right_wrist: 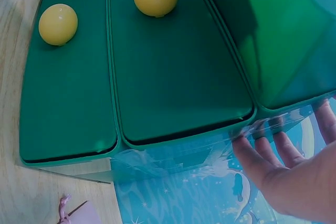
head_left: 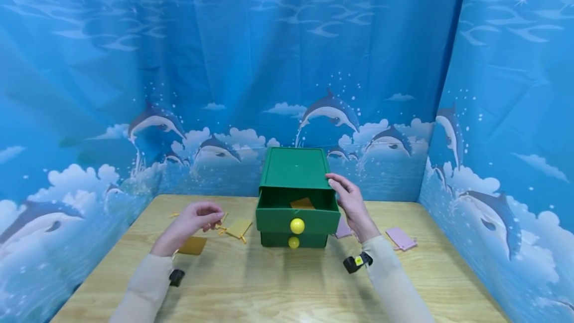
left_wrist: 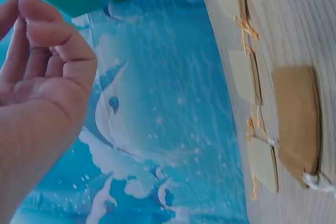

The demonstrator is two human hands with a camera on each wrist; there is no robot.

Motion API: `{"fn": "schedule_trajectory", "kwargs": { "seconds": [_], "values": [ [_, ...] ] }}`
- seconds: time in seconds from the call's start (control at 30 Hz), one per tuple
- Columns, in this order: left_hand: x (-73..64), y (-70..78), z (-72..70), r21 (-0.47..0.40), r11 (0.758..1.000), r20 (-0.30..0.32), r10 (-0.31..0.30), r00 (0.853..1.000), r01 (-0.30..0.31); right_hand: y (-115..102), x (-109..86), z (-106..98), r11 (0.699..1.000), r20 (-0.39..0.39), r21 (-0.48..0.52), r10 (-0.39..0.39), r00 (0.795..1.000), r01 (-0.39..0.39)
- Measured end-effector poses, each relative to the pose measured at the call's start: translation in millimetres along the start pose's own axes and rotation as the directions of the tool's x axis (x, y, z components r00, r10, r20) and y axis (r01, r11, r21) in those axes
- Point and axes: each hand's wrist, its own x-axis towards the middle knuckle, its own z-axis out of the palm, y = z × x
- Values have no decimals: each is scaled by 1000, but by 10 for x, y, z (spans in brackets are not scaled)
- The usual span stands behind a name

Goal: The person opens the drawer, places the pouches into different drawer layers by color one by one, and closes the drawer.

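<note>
A green drawer box with yellow knobs stands on the table, its top drawer pulled out. Inside that drawer lies a brown piece, partly hidden by the drawer front. My right hand touches the box's right side near the top; fingertips lie along the wall in the right wrist view. Left of the box, my left hand hovers over the table with loosely bent fingers. In the left wrist view nothing shows in this hand. Beneath it are a brown pouch and a yellow pouch.
Several pale yellow drawstring pouches lie in a row on the left side, beside the brown one. To the right are two lilac pouches, one partly behind my right hand. A blue dolphin curtain encloses the wooden table.
</note>
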Motion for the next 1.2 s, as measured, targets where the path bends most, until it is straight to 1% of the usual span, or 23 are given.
{"fn": "schedule_trajectory", "kwargs": {
  "seconds": [0.07,0.23,0.33,0.43,0.67,0.8,0.97,1.13,1.2],
  "values": [
    [-15,-32,-36,14,1000,28,5,1000,-5,-2,-2,0,1000,-5,5,0,1000,0],
    [-42,-123,-121,33,999,86,-14,996,11,-7,3,-1,1000,-12,-1,8,1000,-8],
    [-43,-176,-164,35,999,99,-39,994,36,-15,13,0,1000,-18,-8,7,1000,-7],
    [-45,-237,-213,55,998,118,-41,992,35,-21,21,-2,1000,-18,-9,3,1000,-3],
    [-77,-413,-298,71,997,120,-37,992,28,-29,16,-1,1000,-11,-10,6,1000,-6],
    [-104,-507,-330,78,996,112,-55,992,47,-17,18,3,1000,-11,-11,15,1000,-15],
    [-119,-627,-396,95,994,110,-63,992,52,-18,19,11,1000,-17,-12,11,1000,-11],
    [-159,-720,-456,135,989,96,-68,993,54,-14,13,14,1000,-19,-7,18,1000,-19],
    [-177,-751,-479,148,986,80,-85,993,72,-12,13,18,1000,-19,-3,22,1000,-22]
  ]
}}
